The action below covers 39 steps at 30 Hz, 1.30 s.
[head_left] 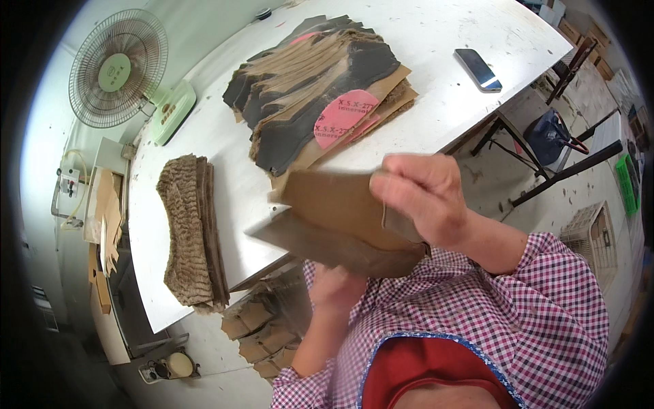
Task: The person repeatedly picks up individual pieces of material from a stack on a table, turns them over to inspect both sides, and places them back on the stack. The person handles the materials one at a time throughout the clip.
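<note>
My right hand (426,198) grips the edge of a brown, leather-like cut piece (334,201) between closed fingers. The piece is folded or doubled and hangs before my body at the table's edge, blurred by motion. Below its lower fold is my left hand (337,286), whose fingers are hidden behind the piece and blurred. Beyond the held piece, on the white table (238,198), lies a fanned pile of brown and dark cut pieces (306,88) with pink printed patches. To the left stands a stack of furry brown pieces (187,232).
A phone (478,70) lies at the table's right. A fan (117,68) with a green base stands at the back left. Below the near edge are more brown pieces (262,334). A chair (565,170) with a dark bag (550,136) is to the right, near a white crate (589,238).
</note>
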Each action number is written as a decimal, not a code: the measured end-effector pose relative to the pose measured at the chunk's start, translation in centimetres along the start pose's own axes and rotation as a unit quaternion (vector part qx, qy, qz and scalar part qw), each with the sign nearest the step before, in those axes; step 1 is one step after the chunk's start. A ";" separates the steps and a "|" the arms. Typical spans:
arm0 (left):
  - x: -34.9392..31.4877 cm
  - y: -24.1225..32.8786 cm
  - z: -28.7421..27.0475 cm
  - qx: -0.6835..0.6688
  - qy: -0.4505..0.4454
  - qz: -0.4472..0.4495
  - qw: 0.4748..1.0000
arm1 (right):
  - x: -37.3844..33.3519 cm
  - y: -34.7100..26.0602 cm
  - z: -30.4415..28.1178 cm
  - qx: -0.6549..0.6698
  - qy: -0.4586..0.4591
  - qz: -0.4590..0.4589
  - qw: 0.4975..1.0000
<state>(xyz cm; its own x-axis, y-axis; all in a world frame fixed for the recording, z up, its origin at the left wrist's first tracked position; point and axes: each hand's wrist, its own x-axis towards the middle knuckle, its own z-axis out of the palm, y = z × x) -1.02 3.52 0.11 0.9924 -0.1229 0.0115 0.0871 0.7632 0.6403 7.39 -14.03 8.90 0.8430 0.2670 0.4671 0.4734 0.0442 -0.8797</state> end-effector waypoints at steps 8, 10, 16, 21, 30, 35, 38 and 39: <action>-1.0 -1.2 -3.5 0.280 -0.136 -0.147 0.939 | 5.3 2.1 1.1 0.268 0.177 0.177 0.930; -0.2 -0.2 -0.4 0.310 -0.125 -0.186 0.924 | 5.9 2.9 1.0 0.272 0.174 0.228 0.918; -0.6 1.4 1.9 0.241 -0.013 -0.163 0.957 | 3.7 6.3 -0.8 0.274 -0.035 0.314 0.908; -0.1 2.6 2.7 0.127 0.021 -0.120 0.984 | -1.8 4.5 -0.2 0.238 -0.129 0.458 0.847; -0.7 4.5 3.6 0.104 0.096 -0.104 0.984 | 1.1 6.6 -5.9 0.162 -0.065 0.306 0.936; -0.5 3.6 4.2 0.077 0.074 -0.074 0.992 | 2.8 5.5 -4.7 -0.117 -0.046 0.040 0.991; 0.0 3.1 4.6 0.055 0.048 -0.049 0.996 | 2.7 5.8 -2.9 -0.133 -0.092 0.094 0.982; 0.1 3.0 4.6 0.050 0.038 -0.047 0.997 | 2.3 6.5 -2.3 -0.083 -0.104 0.116 0.984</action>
<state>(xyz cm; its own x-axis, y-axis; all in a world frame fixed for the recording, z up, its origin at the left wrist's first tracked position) -1.06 2.85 5.60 0.9841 -0.1406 -0.1083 0.1756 0.6833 0.7087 13.03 -15.30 4.45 0.8713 0.4426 0.2121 0.3243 -0.1948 -0.9257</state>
